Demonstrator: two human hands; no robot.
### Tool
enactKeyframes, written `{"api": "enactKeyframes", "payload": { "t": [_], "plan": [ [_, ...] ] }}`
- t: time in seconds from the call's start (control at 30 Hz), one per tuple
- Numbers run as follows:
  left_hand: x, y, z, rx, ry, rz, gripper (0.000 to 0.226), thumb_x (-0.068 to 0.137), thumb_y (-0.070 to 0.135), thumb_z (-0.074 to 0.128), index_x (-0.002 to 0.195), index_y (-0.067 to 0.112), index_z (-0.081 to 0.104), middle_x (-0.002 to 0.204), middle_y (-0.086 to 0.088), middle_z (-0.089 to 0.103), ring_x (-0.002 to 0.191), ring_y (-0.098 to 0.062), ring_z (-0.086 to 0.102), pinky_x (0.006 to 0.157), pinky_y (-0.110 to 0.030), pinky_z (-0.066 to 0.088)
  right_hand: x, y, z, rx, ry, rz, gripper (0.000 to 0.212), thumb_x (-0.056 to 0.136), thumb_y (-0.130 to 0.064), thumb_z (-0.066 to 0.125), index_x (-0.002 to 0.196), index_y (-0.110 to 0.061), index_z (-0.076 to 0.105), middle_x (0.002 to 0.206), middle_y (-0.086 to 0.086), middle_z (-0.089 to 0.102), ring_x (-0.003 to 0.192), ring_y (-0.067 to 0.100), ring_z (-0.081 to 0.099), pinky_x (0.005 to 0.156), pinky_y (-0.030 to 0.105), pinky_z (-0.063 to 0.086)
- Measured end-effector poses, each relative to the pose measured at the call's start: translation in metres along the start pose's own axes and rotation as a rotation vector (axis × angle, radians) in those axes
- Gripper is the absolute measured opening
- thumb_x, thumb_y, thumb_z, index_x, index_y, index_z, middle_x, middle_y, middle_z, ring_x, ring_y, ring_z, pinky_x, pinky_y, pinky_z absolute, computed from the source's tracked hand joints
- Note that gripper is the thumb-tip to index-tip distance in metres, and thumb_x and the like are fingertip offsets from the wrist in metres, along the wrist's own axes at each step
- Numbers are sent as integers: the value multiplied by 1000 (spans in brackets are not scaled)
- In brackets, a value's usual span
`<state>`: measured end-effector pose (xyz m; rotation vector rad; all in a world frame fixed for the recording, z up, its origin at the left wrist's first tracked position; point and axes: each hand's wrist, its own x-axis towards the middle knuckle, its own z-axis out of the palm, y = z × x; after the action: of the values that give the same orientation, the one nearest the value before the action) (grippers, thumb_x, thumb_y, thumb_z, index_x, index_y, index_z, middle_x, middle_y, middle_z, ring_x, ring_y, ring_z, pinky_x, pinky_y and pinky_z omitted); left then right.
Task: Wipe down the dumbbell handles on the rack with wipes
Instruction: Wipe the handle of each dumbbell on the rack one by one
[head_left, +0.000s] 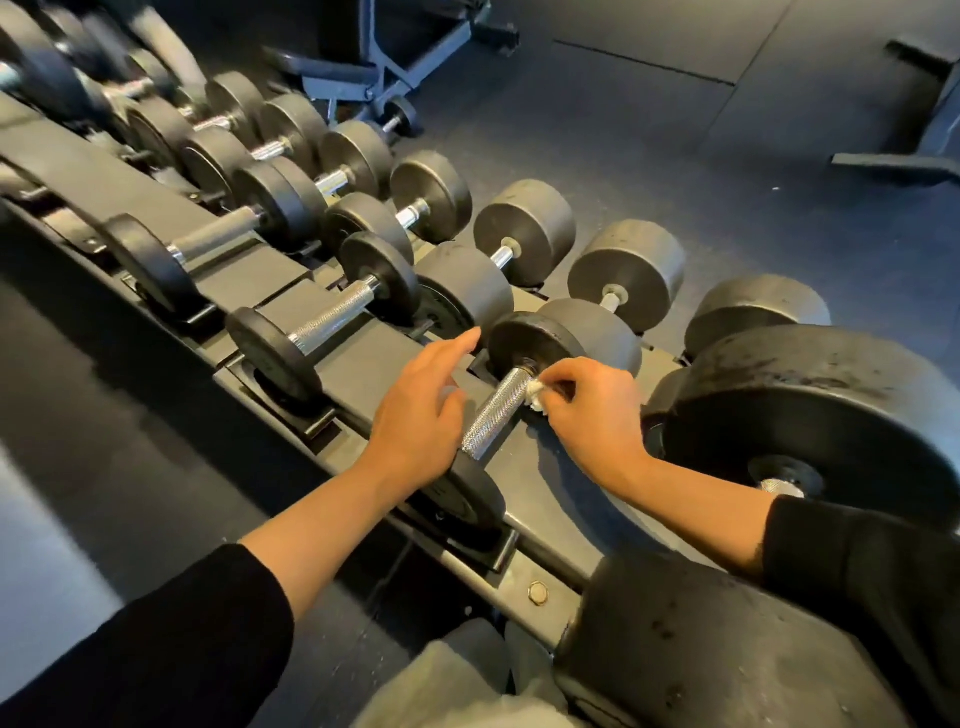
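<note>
A dumbbell with a knurled chrome handle (493, 413) lies on the top tier of the dark rack (363, 358), between my two hands. My right hand (592, 410) pinches a small crumpled white wipe (536, 392) against the far end of that handle, close to the black end plate (530, 340). My left hand (421, 410) hovers just left of the handle with fingers straight and spread, holding nothing. The dumbbell's near plate (467, 493) is partly hidden under my left wrist.
Several more dumbbells line the rack toward the upper left, the nearest with a chrome handle (332, 322). Very large dumbbells (810, 415) crowd the right side and the bottom right. A bench frame (374, 57) stands on the dark rubber floor behind.
</note>
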<state>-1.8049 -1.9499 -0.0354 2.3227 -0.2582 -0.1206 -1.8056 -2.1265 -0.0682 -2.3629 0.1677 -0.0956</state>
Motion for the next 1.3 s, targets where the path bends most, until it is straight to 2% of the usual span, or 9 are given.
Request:
{"api": "enactKeyframes", "payload": {
  "t": [0.1, 0.27, 0.43, 0.57, 0.77, 0.97, 1.1, 1.2, 1.3],
  "plan": [
    [1, 0, 0, 28, -22, 2, 56, 94, 0, 42, 143, 26, 38, 146, 5, 41, 132, -9, 36, 108, -23, 30, -1, 0, 6, 69, 30, 25, 15, 88, -17, 64, 101, -17, 71, 96, -3, 69, 81, 4, 55, 78, 17, 43],
    [4, 2, 0, 78, -48, 1, 55, 94, -2, 42, 142, 24, 39, 142, 6, 43, 121, 7, 32, 91, 7, 20, -2, 1, 12, 109, 5, 27, 16, 87, -14, 64, 101, -14, 70, 101, 0, 67, 91, 13, 61, 85, 30, 51],
    [4, 0, 4, 127, -64, -15, 56, 94, -1, 42, 141, 28, 39, 141, 7, 44, 119, 5, 34, 88, 6, 21, -5, 1, 12, 140, -41, 64, 14, 86, -13, 64, 97, -14, 72, 93, 1, 70, 86, 12, 63, 84, 29, 52],
    [5, 1, 6, 152, -52, -21, 56, 94, -1, 42, 142, 27, 39, 141, 6, 43, 119, 6, 32, 85, 8, 19, -22, -2, 13, 231, -128, 16, 7, 83, -12, 68, 88, -14, 73, 84, -3, 69, 71, 3, 59, 68, 10, 44],
    [2, 0, 4, 126, -32, -18, 54, 94, -1, 42, 142, 23, 40, 141, 4, 44, 123, 0, 35, 92, 0, 23, -28, -6, 13, 334, -190, -41, 9, 74, -7, 71, 72, -16, 73, 67, -9, 65, 60, -1, 59, 57, 6, 44],
    [1, 2, 3, 94, -16, -4, 53, 95, 0, 42, 143, 22, 39, 142, 2, 45, 128, -10, 39, 107, -27, 33, -3, 3, 9, 297, 137, -33, 10, 82, -10, 68, 91, -12, 72, 88, -4, 66, 77, 2, 57, 74, 6, 43],
    [2, 2, 3, 76, -22, -4, 53, 95, 0, 42, 143, 22, 39, 141, 3, 46, 124, -9, 42, 105, -25, 34, -3, 3, 17, 205, 20, -110, 25, 84, -6, 66, 108, -10, 71, 109, 1, 67, 100, 11, 59, 92, 22, 47],
    [3, 1, 3, 70, -23, -1, 53, 94, -1, 42, 143, 21, 39, 140, 3, 46, 119, -7, 43, 100, -18, 33, -5, 1, 18, 243, 5, -137, 21, 81, -4, 70, 100, -11, 73, 102, -2, 66, 89, 4, 56, 84, 13, 46],
    [3, -1, 3, 67, -28, 8, 54, 93, -2, 43, 142, 20, 40, 138, 3, 47, 115, -3, 44, 94, -10, 34, -17, -2, 21, 286, -118, -264, 18, 77, -3, 71, 94, -10, 75, 95, -3, 66, 85, 6, 59, 80, 21, 50]
  ]
}}
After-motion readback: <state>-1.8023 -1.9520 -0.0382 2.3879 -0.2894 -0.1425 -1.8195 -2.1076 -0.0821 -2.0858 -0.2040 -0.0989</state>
